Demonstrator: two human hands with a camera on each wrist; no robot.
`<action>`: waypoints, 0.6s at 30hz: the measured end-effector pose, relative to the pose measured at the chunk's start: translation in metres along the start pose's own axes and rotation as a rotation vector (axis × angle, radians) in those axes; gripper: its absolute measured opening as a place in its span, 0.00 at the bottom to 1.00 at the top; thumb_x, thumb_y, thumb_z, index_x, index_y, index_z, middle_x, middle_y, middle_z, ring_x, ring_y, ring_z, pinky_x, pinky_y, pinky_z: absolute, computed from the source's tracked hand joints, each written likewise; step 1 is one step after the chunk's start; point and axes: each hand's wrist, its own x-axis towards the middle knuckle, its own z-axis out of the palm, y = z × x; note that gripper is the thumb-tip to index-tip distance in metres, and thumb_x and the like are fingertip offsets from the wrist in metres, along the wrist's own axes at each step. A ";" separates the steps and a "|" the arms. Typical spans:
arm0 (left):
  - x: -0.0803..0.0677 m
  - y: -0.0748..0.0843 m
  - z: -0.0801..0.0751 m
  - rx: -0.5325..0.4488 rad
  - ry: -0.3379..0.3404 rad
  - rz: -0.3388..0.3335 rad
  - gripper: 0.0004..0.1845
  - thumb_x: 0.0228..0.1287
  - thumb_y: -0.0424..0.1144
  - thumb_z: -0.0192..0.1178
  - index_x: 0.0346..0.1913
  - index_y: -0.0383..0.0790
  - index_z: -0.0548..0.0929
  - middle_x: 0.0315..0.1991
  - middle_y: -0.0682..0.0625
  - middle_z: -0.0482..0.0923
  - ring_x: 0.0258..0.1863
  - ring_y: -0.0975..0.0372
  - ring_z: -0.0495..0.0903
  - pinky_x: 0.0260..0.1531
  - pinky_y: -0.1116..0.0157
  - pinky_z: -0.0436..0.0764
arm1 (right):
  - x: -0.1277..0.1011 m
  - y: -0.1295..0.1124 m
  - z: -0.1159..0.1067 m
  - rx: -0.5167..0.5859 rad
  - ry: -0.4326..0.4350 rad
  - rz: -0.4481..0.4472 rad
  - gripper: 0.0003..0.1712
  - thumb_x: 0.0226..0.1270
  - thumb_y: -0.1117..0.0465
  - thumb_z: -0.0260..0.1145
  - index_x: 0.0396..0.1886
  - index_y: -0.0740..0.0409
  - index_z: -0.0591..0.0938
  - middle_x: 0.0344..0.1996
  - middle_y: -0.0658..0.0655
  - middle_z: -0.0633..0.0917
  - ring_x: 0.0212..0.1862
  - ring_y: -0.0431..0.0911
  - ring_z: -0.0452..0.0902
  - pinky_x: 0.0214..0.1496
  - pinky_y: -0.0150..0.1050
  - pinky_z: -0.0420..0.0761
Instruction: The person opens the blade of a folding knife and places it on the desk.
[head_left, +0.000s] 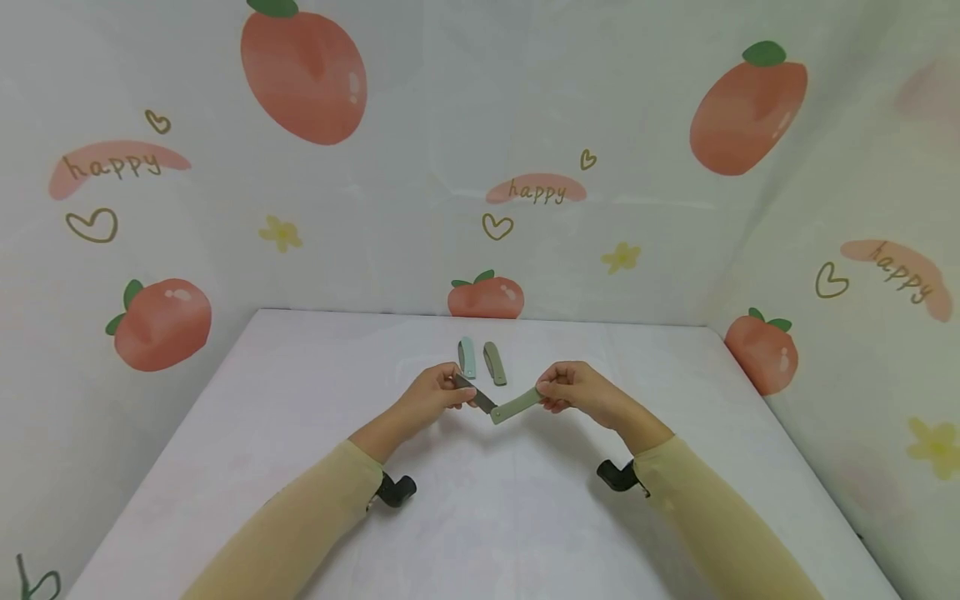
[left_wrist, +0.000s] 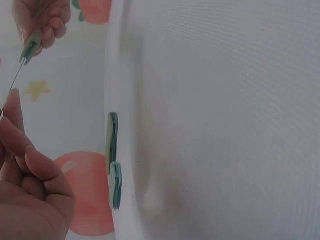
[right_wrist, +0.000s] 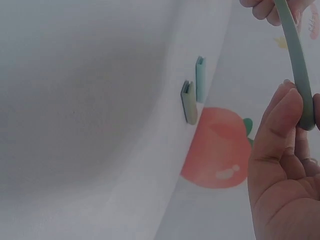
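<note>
An unfolded folding knife with a pale green handle (head_left: 517, 405) and a dark blade (head_left: 485, 402) is held above the table, its two parts meeting at an angle. My left hand (head_left: 435, 390) pinches the blade between thumb and fingers. The handle's far end is gripped by my right hand (head_left: 573, 387). Seen edge-on in the left wrist view, the blade (left_wrist: 17, 76) is a thin line between the hands. The right wrist view shows the handle (right_wrist: 297, 65) rising from the right fingertips. Behind the hands lie two folded knives, one light teal (head_left: 467, 358) and one olive green (head_left: 495, 363).
A white-covered table (head_left: 465, 525) spreads under both forearms. Around it hangs a white curtain (head_left: 420, 167) printed with fruit, hearts and flowers. Black wrist mounts stick out below the left sleeve (head_left: 300, 517) and the right sleeve (head_left: 712, 508).
</note>
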 end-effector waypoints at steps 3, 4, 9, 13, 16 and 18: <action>0.001 -0.001 0.000 -0.013 0.029 0.005 0.06 0.69 0.33 0.63 0.38 0.35 0.77 0.32 0.47 0.87 0.33 0.60 0.76 0.43 0.57 0.75 | 0.002 0.001 -0.001 0.018 0.008 0.003 0.10 0.74 0.64 0.63 0.44 0.71 0.78 0.35 0.64 0.85 0.36 0.46 0.81 0.42 0.37 0.82; 0.001 -0.001 0.000 -0.023 0.043 0.008 0.06 0.69 0.33 0.63 0.38 0.35 0.77 0.32 0.48 0.87 0.32 0.60 0.76 0.42 0.58 0.75 | 0.002 0.002 -0.001 0.025 0.010 -0.002 0.10 0.74 0.64 0.63 0.43 0.71 0.77 0.34 0.62 0.85 0.35 0.46 0.81 0.42 0.37 0.82; 0.001 -0.002 0.003 -0.076 0.134 0.012 0.08 0.69 0.33 0.63 0.34 0.36 0.74 0.32 0.49 0.87 0.30 0.60 0.74 0.40 0.56 0.73 | 0.004 0.002 0.000 0.081 0.035 -0.010 0.08 0.75 0.66 0.61 0.43 0.71 0.76 0.33 0.59 0.85 0.36 0.44 0.81 0.43 0.36 0.81; 0.002 -0.003 0.006 -0.125 0.219 0.002 0.09 0.69 0.33 0.63 0.33 0.36 0.74 0.32 0.48 0.88 0.29 0.61 0.73 0.37 0.61 0.72 | 0.006 0.003 0.002 0.145 0.086 -0.002 0.06 0.76 0.67 0.59 0.43 0.69 0.77 0.33 0.57 0.86 0.36 0.43 0.81 0.44 0.35 0.81; 0.003 -0.003 0.009 -0.175 0.280 -0.012 0.09 0.69 0.32 0.64 0.34 0.36 0.74 0.31 0.47 0.88 0.28 0.61 0.72 0.34 0.65 0.71 | 0.007 0.002 0.005 0.198 0.129 0.002 0.06 0.76 0.68 0.58 0.42 0.68 0.77 0.32 0.55 0.86 0.36 0.42 0.81 0.43 0.34 0.81; 0.004 -0.003 0.011 -0.205 0.317 -0.015 0.08 0.68 0.32 0.64 0.34 0.36 0.75 0.31 0.48 0.88 0.27 0.62 0.72 0.33 0.67 0.71 | 0.008 0.002 0.006 0.234 0.149 0.000 0.06 0.77 0.67 0.58 0.42 0.68 0.76 0.32 0.54 0.86 0.36 0.42 0.81 0.43 0.33 0.82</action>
